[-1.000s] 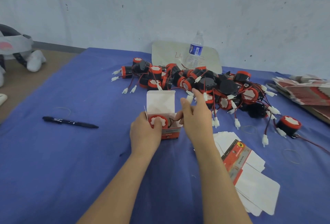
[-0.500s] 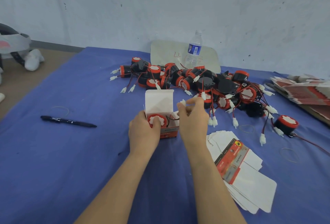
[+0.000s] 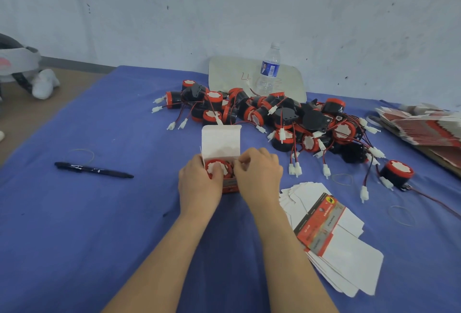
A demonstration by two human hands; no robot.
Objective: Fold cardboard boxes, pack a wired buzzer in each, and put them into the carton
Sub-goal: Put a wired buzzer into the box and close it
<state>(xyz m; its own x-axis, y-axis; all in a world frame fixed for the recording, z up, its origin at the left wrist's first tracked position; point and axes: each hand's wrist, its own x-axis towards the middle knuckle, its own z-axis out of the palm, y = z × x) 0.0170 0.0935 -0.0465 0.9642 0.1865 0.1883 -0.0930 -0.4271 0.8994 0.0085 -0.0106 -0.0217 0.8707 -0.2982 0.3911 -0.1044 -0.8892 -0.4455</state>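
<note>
Fingers [image 3: 245, 161] first: on my right hand [image 3: 259, 175] they're curled tight, tips bunched at the mouth of the little box [image 3: 230, 186]. They hide whatever sits under them, so I can't tell if they're pinching the wire or only pressing on it. My left hand [image 3: 199, 185] grips the box's left side, fingers wrapped round it, thumb up against the buzzer [image 3: 216, 166]. That buzzer sits inside the box, red-and-white face up, and the white lid flap [image 3: 220, 141] stands upright behind it. The box rests on the blue tablecloth [image 3: 99, 225], mid-table, right in front of me. Just beyond it is the heap of loose buzzers [image 3: 287, 118], wires tangled, and one more buzzer [image 3: 398, 173] sits alone off to the right. Flat unfolded boxes [image 3: 331, 237] are fanned out beside my right forearm. There's a black pen [image 3: 93, 170] on the left and a water bottle [image 3: 269, 70] at the back by the wall.
</note>
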